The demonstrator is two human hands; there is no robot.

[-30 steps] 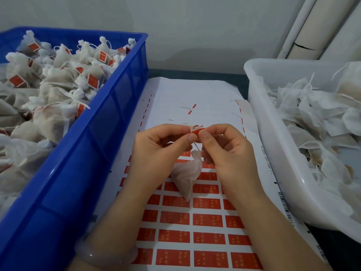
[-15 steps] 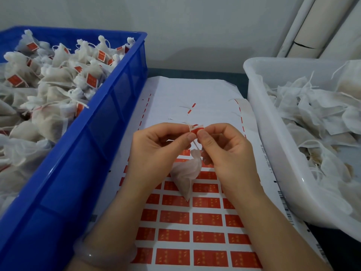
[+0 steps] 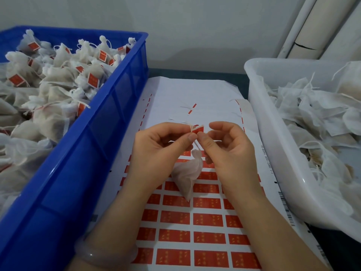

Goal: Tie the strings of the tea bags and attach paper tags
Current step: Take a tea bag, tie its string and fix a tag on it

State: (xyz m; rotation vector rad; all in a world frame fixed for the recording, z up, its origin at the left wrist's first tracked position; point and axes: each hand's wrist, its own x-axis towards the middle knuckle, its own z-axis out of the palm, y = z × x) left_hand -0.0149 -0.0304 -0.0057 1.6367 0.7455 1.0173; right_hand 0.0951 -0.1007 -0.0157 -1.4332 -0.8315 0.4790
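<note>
head: left hand [image 3: 156, 151] pinches rectangular paper tag [image 3: 198, 129]

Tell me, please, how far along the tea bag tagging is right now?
Done: the blue crate holds a heap of tied, tagged bags. In hand: one tea bag hangs by its string while the left hand pinches its red tag; the right hand sits beside it, grip unclear. Left: the white tub is full of untagged bags, and the sheet has many rows of tags.
</note>
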